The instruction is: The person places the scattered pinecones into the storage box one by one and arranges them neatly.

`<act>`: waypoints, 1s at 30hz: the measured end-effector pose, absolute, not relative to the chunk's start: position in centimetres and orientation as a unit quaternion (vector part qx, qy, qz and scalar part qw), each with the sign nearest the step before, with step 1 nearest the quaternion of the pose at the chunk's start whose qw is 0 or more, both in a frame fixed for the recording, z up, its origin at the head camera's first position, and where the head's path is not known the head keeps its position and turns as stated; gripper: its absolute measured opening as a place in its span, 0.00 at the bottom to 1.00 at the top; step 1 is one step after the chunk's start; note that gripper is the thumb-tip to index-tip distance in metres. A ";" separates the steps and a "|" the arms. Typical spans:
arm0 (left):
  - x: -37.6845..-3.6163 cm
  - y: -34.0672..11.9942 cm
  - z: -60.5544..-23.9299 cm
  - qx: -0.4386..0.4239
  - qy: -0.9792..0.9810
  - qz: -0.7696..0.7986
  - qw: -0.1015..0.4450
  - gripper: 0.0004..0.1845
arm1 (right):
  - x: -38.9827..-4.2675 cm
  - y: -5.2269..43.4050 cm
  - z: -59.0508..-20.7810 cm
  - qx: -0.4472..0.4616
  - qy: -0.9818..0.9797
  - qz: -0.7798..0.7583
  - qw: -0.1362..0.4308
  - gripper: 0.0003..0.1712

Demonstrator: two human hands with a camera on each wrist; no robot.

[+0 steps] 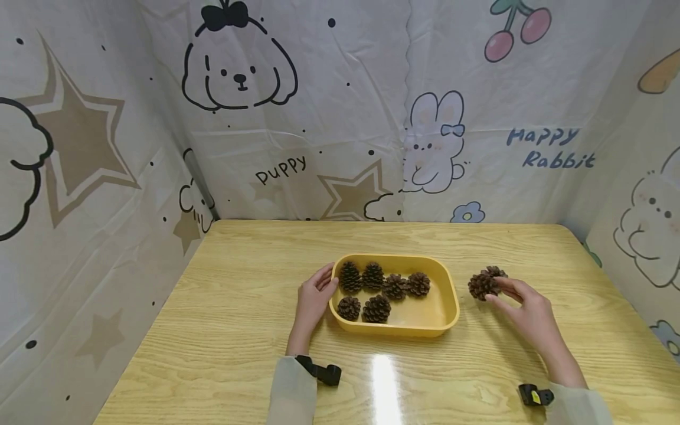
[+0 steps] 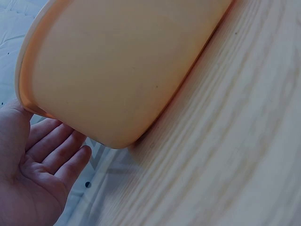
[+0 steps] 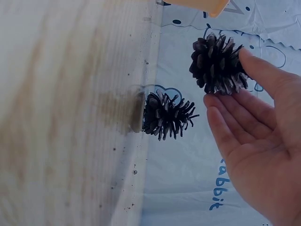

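My right hand (image 1: 528, 313) pinches a brown pine cone (image 3: 217, 65) between thumb and fingertips, to the right of a yellow plastic bin (image 1: 425, 332). In the right wrist view this cone hangs above the tabletop. Another pine cone (image 3: 165, 116) stands on the table just beyond it, partly hidden behind the held one in the head view. At the bin's left end, my left hand (image 1: 313, 298) grips the rim, thumb at the edge and fingers along the outer wall (image 2: 117, 70). Several pine cones (image 1: 376, 309) lie inside the bin, mostly toward its left and middle.
The bin rests on a light wood-grain table (image 1: 228, 330). Behind the table's back edge hangs a printed cloth (image 1: 340, 118), with more cloth at the left and right sides. Black wrist cameras (image 1: 321, 372) are strapped at both wrists.
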State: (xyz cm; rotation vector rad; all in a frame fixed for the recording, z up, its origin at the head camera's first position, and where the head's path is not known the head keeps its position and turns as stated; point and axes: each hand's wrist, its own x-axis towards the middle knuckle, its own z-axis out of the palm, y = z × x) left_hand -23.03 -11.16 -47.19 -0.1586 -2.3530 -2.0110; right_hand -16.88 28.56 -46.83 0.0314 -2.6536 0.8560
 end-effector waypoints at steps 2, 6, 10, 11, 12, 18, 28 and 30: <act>-23.0 -11.2 -47.2 -0.051 -0.760 -0.648 0.021 0.24 | -16.9 28.5 -46.9 0.012 -0.936 0.300 0.181 0.27; -23.0 -11.1 -47.2 -0.050 -0.760 -0.647 0.022 0.23 | -16.9 28.5 -46.9 0.012 -0.935 0.301 0.187 0.27; -23.0 -11.1 -47.2 -0.052 -0.761 -0.647 0.023 0.23 | -16.8 28.4 -46.9 0.020 -0.928 0.316 0.196 0.27; -23.0 -11.1 -47.2 -0.052 -0.760 -0.647 0.023 0.23 | -16.8 28.4 -46.9 0.024 -0.926 0.321 0.198 0.27; -23.0 -11.1 -47.2 -0.053 -0.759 -0.648 0.023 0.23 | -16.8 28.3 -46.9 0.028 -0.923 0.327 0.202 0.27; -22.9 -11.1 -47.0 -0.052 -0.757 -0.651 0.020 0.24 | -16.8 27.7 -46.8 0.050 -0.909 0.354 0.215 0.26; -22.8 -11.1 -46.9 -0.051 -0.758 -0.650 0.018 0.24 | -16.8 27.0 -46.5 0.066 -0.897 0.376 0.223 0.26; -22.9 -11.2 -46.9 -0.052 -0.758 -0.650 0.018 0.24 | -16.8 26.9 -46.5 0.071 -0.894 0.383 0.222 0.25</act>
